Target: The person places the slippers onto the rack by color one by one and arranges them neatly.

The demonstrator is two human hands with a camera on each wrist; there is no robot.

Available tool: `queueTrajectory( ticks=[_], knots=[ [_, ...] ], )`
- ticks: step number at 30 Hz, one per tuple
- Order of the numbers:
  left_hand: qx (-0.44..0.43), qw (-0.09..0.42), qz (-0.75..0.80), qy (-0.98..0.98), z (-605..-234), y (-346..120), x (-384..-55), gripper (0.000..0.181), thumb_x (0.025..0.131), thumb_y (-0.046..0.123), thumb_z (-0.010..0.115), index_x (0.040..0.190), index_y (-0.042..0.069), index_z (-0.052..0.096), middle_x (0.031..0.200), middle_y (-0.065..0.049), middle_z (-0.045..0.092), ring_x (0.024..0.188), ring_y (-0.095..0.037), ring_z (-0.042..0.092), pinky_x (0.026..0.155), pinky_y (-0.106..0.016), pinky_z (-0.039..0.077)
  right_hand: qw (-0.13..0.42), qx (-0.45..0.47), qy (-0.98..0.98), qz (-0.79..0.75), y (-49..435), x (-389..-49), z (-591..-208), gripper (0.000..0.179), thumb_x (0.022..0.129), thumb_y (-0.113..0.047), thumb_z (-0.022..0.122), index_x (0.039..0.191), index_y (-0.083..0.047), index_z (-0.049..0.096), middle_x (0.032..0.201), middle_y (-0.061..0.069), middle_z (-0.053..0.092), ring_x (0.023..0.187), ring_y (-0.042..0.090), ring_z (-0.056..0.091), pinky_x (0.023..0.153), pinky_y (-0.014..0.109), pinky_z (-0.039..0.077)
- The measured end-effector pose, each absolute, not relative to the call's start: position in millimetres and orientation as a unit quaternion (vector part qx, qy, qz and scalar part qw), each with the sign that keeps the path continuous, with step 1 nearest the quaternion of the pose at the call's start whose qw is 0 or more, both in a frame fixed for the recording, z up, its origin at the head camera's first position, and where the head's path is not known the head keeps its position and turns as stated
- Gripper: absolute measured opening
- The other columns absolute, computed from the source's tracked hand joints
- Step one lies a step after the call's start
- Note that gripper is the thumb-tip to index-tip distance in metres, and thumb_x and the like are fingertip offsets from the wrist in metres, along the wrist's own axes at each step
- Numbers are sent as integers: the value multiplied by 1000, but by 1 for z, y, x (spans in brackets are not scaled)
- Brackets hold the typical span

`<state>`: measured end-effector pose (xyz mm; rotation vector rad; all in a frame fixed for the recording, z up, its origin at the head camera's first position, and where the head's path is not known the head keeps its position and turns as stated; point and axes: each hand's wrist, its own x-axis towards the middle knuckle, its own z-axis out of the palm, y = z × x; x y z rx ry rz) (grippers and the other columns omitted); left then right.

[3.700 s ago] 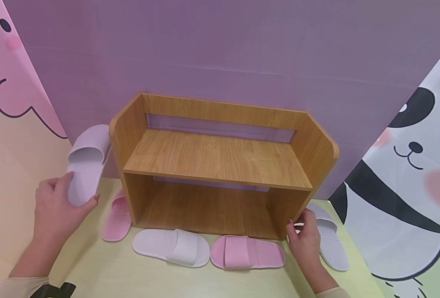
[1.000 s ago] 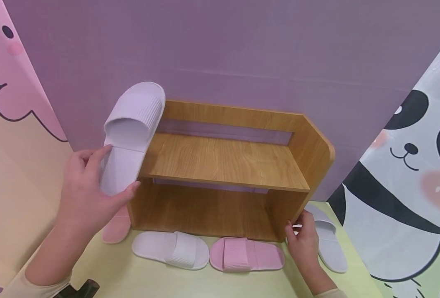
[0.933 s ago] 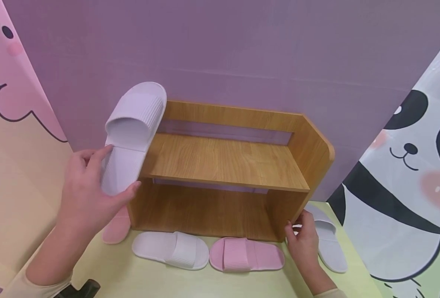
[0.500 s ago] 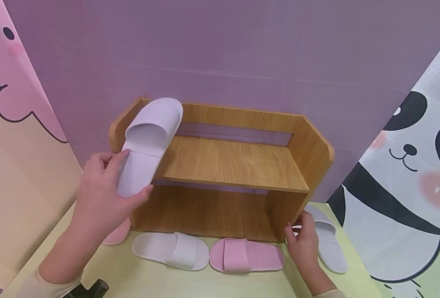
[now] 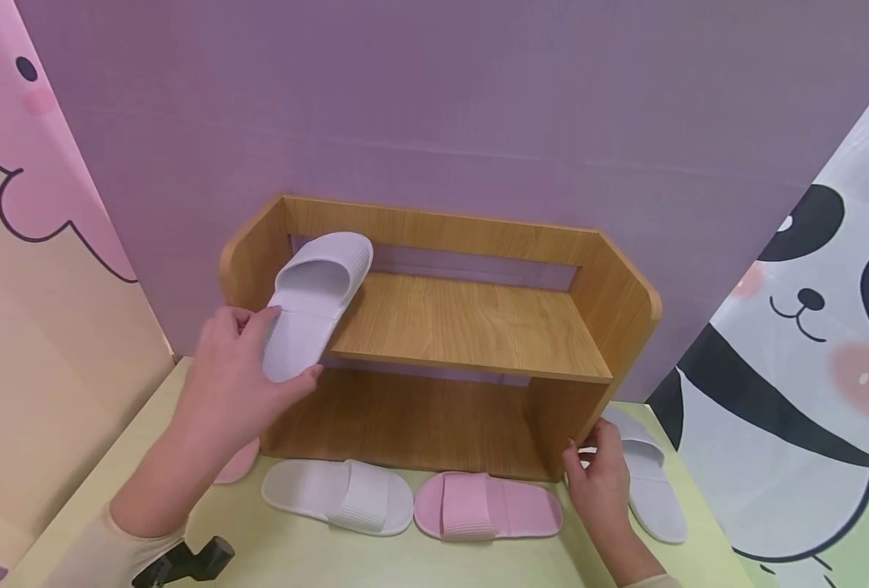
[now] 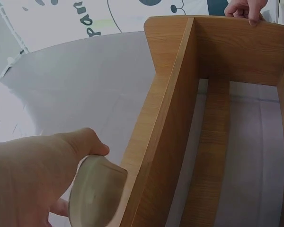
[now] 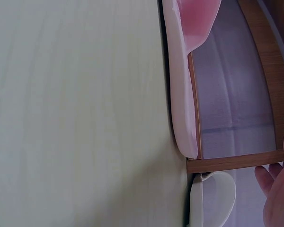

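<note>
At the rack point(image 5: 471, 320), I watch the left hand point(image 5: 239, 359) pinch a white slipper point(image 5: 309, 306) by the heel (strap clear), the right hand point(image 5: 599, 469) gripping the rack's side, likely for steadiness.

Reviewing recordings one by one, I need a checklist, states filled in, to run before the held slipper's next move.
1. Left hand grips the held slipper: ok.
2. Right hand touches the rack's side: ok.
3. Held slipper fully on upper shelf: not ok, heel end sticks out in front.
4. Held slipper touching that shelf: cannot tell.
5. White slipper and front pink slipper out of the lower shelf: ok, on the table.
</note>
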<state>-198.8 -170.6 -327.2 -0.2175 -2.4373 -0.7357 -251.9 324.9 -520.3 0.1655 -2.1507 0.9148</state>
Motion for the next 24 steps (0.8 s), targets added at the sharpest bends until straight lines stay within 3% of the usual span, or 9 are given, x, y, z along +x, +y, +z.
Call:
queueTrajectory(
  ticks=[13,24],
  knots=[
    [-74,244,-268,-929,-331,-163,-210,88,88,50,86,151,-4,58,133,-31,50,126,-48,47,100,-64,48,390,65,-843,365,323,-250,-520,40,92,12,68,131,7,57,105,14,66,91,11,62,77,4,49],
    [-48,233,-242,-941,-331,-156,-218,89,89,52,82,149,-10,59,133,-33,50,126,-49,46,99,-62,49,391,64,-845,359,324,-251,-520,42,93,11,69,133,6,57,106,13,67,91,16,64,76,12,55]
  ],
)
